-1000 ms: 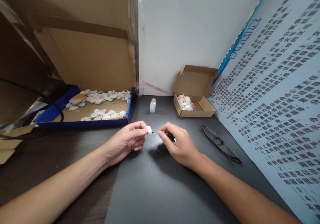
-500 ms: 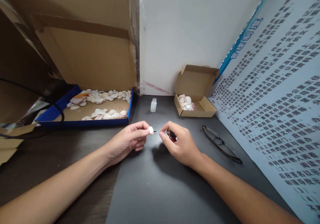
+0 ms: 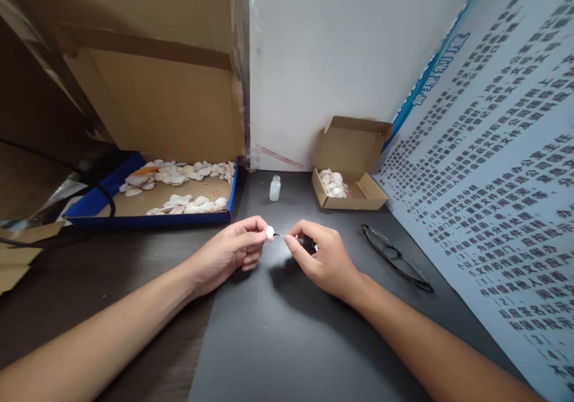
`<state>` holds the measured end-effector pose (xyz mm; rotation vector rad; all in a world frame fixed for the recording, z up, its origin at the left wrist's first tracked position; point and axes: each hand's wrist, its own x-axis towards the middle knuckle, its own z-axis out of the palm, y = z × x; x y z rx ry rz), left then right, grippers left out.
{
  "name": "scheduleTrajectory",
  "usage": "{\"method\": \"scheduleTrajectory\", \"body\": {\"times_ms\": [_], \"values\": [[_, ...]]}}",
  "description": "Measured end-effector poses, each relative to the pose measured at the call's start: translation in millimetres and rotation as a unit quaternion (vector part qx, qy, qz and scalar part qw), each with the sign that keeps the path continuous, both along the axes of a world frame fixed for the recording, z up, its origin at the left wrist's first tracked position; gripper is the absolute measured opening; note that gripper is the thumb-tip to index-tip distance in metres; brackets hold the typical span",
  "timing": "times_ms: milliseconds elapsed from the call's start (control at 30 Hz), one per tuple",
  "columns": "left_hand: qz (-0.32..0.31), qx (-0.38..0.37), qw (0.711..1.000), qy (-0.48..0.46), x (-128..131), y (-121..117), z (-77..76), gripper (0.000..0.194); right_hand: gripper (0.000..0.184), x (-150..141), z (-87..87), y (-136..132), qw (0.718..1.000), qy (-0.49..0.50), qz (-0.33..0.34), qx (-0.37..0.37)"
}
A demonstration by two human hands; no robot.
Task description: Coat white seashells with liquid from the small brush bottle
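My left hand pinches a small white shell between thumb and fingertips, just above the dark table. My right hand is closed on a thin dark tool. Its fine tip points left and touches the shell's edge. The two hands meet at the middle of the view. A small bottle with white contents stands behind them.
A blue-edged cardboard tray with several shells lies at the back left under a large cardboard flap. A small open box with shells sits at the back right. Black glasses lie right of my hand, beside a printed poster.
The tool tip has closed in on the shell. Both hands have stayed nearly in place.
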<state>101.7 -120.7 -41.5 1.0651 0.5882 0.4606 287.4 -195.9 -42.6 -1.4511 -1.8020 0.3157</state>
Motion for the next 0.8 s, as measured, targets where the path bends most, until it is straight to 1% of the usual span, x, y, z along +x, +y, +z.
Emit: {"method": "scheduleTrajectory", "body": {"times_ms": [233,600,800], "values": [[0.001,0.008,1.000,0.005,0.5,-1.0,1.1,0.020,0.020,0.2,-0.7,0.4,1.000,-0.006,-0.003,0.005],[0.016,0.032,0.999,0.009,2.4,-3.7,0.2,0.023,0.022,2.1,-3.8,2.1,1.000,-0.012,0.017,0.007],[0.011,0.054,0.998,0.013,2.9,-3.9,-1.4,0.024,0.025,2.2,-1.3,1.0,1.000,-0.005,0.021,0.018]]}}
